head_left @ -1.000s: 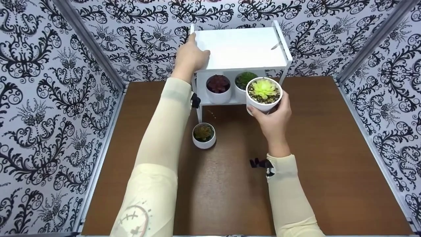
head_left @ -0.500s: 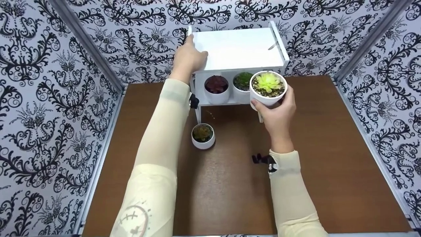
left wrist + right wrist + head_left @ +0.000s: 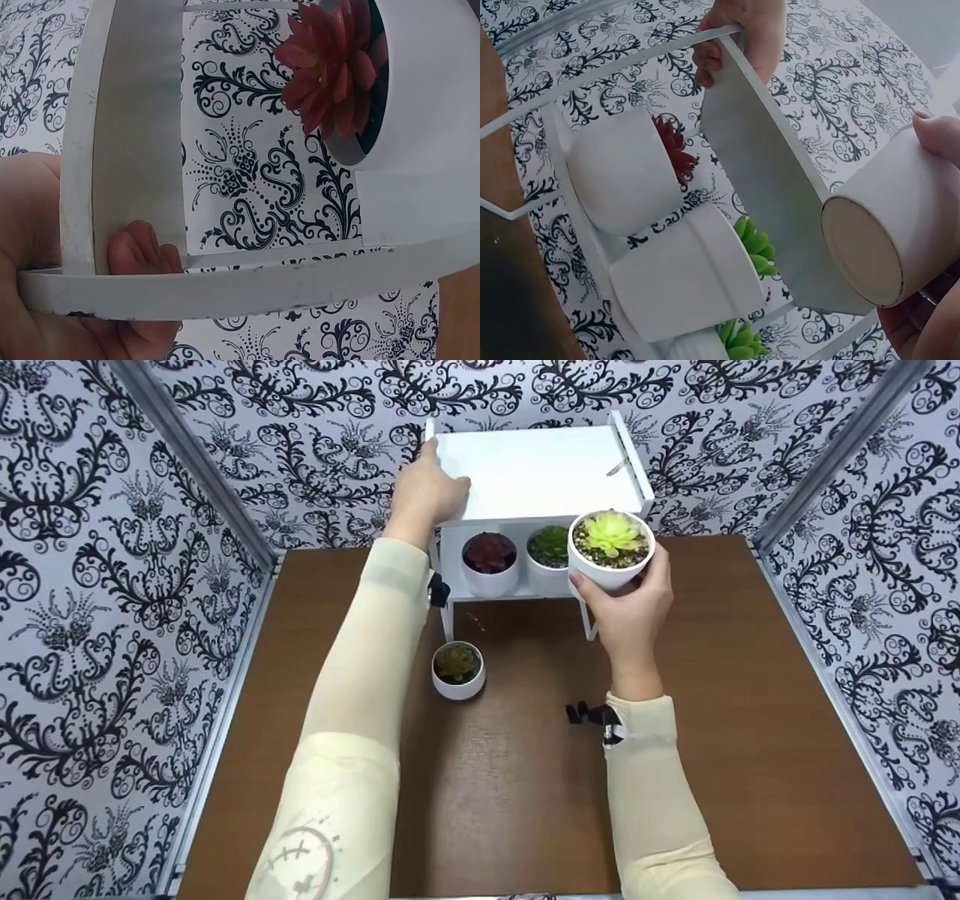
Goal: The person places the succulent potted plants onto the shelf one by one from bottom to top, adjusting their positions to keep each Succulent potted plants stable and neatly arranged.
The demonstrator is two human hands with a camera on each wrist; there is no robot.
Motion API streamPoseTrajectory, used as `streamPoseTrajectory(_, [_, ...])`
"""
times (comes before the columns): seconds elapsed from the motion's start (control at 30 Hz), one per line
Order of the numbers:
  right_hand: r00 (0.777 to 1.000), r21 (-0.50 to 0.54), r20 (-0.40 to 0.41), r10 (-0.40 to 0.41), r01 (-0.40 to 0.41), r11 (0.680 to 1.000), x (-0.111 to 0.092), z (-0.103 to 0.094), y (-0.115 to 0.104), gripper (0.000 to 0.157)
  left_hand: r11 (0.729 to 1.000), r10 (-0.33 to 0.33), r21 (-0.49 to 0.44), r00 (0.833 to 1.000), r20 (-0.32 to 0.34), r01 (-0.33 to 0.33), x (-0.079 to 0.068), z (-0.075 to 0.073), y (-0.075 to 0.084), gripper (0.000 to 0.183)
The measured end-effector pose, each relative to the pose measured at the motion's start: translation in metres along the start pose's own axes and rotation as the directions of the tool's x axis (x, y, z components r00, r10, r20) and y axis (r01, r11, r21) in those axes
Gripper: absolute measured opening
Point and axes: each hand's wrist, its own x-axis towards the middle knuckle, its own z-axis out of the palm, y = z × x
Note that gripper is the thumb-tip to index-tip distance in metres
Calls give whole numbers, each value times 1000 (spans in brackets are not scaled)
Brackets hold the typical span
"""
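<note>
My left hand grips the upper left corner of a white two-tier shelf; in the left wrist view its fingers curl under the top board. My right hand holds a white pot with a yellow-green succulent, close to the front right corner of the top board. On the lower tier stand a white pot with a dark red succulent and one with a green succulent. The right wrist view shows another green succulent on that tier, its pot partly hidden.
A white pot with a brownish succulent stands on the brown table, by the shelf's front left leg. Patterned panels with grey metal posts enclose the table at the back and sides.
My right hand has raised the pot with the yellow-green succulent and shifted it a little to the right, up to the top board's front corner. My left hand keeps its grip on the shelf.
</note>
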Motion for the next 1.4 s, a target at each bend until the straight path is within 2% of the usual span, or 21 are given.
streamPoseTrajectory(0.27, [1000,-52,0,-1,1,999,12,-7,-3,98,1000,4,-12,1000,13,-4,0,3,3,92])
streamPoseTrajectory(0.47, [1000,14,-6,17,-16,1000,22,-8,-8,97,1000,5,3,1000,8,-5,1,2,5,92])
streamPoseTrajectory(0.63, [1000,80,-20,-5,7,997,31,-7,-9,96,1000,4,1,1000,6,-4,1,0,6,92])
streamPoseTrajectory(0.83, [999,74,-27,-26,28,997,41,-7,-11,97,1000,3,8,1000,-1,-3,1,0,5,91])
streamPoseTrajectory(1.0, [1000,82,-19,6,-5,997,49,-5,-13,97,1000,-1,7,1000,-9,1,1,1,2,91])
streamPoseTrajectory(1.23, [1000,-16,-18,13,-14,1000,57,-1,-13,95,1000,-2,5,1000,-2,2,1,-1,0,92])
streamPoseTrajectory(1.4, [999,-72,-10,49,-50,996,60,1,-10,97,1000,-9,0,1000,6,9,1,0,1,92])
